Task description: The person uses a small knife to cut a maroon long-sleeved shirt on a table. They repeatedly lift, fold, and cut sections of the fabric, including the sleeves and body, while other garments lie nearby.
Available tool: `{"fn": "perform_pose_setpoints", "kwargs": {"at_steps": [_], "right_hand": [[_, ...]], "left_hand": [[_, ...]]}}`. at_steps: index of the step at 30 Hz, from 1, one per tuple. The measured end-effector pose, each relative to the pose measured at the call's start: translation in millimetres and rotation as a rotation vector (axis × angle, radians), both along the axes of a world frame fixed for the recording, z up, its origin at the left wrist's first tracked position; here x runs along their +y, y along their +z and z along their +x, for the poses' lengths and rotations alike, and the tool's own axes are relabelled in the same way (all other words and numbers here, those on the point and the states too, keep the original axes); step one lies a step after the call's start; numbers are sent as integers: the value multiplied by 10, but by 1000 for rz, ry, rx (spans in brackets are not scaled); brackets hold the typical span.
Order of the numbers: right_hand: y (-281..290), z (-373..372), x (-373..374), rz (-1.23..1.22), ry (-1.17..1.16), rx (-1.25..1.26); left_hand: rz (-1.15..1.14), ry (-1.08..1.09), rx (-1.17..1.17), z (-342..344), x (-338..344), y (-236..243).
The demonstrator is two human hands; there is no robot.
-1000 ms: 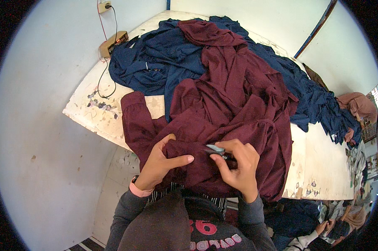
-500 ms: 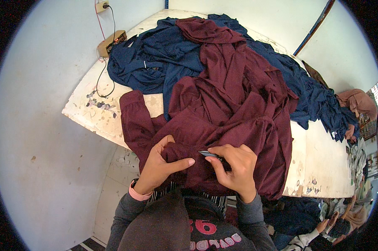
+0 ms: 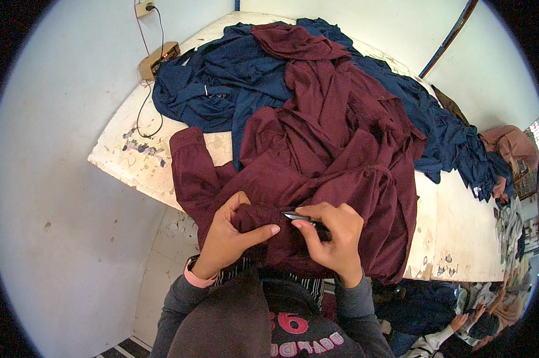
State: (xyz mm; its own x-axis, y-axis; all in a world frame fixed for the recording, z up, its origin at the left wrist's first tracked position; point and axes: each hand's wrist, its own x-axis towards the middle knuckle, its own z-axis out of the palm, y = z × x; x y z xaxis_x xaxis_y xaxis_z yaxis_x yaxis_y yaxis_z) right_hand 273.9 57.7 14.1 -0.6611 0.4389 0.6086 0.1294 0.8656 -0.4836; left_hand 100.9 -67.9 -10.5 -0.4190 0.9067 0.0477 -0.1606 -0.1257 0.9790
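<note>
Maroon garment [image 3: 323,152] btwn & beyond both hands' fingers. L hand [image 3: 225,238] grips it, thumb on top, prob. to steady cloth nr blade; R hand [image 3: 338,235] pinches small snips [image 3: 291,215], tip twd L thumb, prob. for control. L fingertips partly hid by cloth; snips' handle mostly behind R fingers; blade contact unclear.

Navy clothes [image 3: 228,83] lie heaped on the table [image 3: 454,238], with 1 tan box [image 3: 161,60] and 1 looped cable [image 3: 138,123] at its left edge, 1 socket [image 3: 145,8] on the wall [image 3: 60,179] above that edge, tiles [image 3: 169,253] below it, and people [image 3: 508,145] around its right end.
</note>
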Motion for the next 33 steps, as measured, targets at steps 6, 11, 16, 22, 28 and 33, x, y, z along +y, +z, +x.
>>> {"fn": "perform_pose_setpoints", "kwargs": {"at_steps": [6,11,16,22,28,33], "right_hand": [[71,-117,35,-480,197,-34],[-20,-135,110,-924,139,76],[55,108,176,-627,32,-52],[253,144,181,-679,92,-318],[73,84,198,-670,144,-210],[121,104,199,-778,168,-135]], "left_hand": [[3,6,215,68,23,-142],[-18,67,240,92,47,-118],[-5,89,252,87,40,-137],[-22,75,363,76,28,-170],[-25,60,417,89,44,-111],[50,69,241,124,85,-109]]}}
